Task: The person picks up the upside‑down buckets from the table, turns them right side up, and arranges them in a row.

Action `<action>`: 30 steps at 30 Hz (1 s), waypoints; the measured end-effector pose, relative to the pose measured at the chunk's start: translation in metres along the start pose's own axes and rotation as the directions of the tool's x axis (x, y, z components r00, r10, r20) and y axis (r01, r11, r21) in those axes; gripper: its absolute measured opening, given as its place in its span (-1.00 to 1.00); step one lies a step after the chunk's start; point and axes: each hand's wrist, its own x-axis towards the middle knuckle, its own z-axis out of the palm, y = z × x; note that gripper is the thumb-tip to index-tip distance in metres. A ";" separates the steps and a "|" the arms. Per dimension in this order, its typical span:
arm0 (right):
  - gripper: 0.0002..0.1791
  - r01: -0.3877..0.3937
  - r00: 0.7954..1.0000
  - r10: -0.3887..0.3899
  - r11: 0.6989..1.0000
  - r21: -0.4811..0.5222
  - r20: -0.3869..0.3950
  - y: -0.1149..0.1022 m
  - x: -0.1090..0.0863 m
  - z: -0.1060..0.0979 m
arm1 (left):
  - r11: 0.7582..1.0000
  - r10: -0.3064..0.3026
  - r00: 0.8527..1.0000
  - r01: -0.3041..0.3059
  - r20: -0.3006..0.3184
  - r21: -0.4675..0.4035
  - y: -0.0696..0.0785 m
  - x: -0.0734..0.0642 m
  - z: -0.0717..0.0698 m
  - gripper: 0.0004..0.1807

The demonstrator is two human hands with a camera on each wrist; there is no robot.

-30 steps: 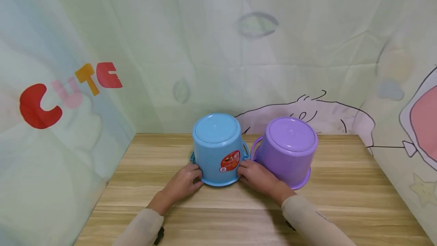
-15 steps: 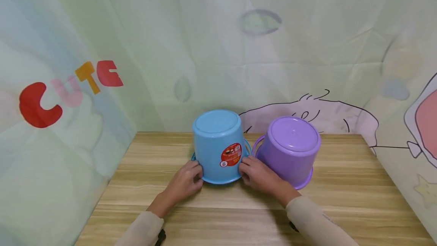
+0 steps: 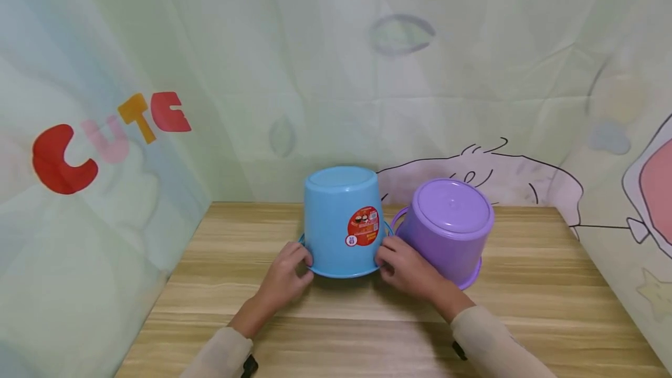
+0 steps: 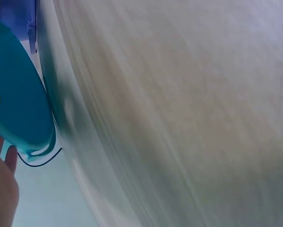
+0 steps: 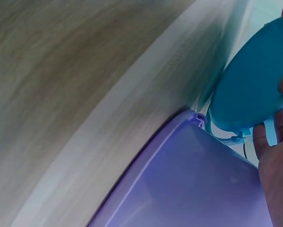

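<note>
An upside-down blue bucket point(image 3: 331, 226) with a red sticker stands in the middle of the head view, its front rim raised off the table and the whole bucket tipped back. My left hand point(image 3: 287, 271) pinches the rim on the left side, and my right hand point(image 3: 412, 268) pinches it on the right, near the handle. Both wrist views look at the raised mouth; the teal inside of the blue bucket point(image 4: 18, 90) shows in the left one. Beside my right hand sits a purple bucket point(image 3: 446, 244), also upside down, its handle close to the blue one's.
The wood-grain table point(image 3: 336, 343) stretches toward me and to both sides. A printed curtain point(image 3: 252, 86) hangs at its back edge and along both sides, close behind the buckets. In the right wrist view the purple bucket's side point(image 5: 193, 184) fills the lower middle.
The blue bucket's front rim has risen and the bucket has tipped backward, its base now seen more edge-on. Both hands have moved up slightly with the rim. The purple bucket stays put.
</note>
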 end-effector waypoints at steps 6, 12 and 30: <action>-0.66 0.001 1.000 0.000 1.000 0.028 -0.023 -0.001 0.001 -0.005 | 0.999 0.027 0.997 -0.030 -0.066 -0.037 -0.001 0.002 0.000 -0.63; -0.64 -0.034 0.999 0.034 0.999 0.035 -0.007 -0.003 0.002 -0.008 | 0.996 0.080 0.991 -0.083 -0.111 -0.021 0.002 0.002 0.000 -0.65; -0.57 -0.067 0.993 0.077 0.992 0.107 -0.086 -0.008 0.010 -0.020 | 0.991 0.118 0.970 -0.128 -0.211 -0.035 0.011 0.006 -0.007 -0.68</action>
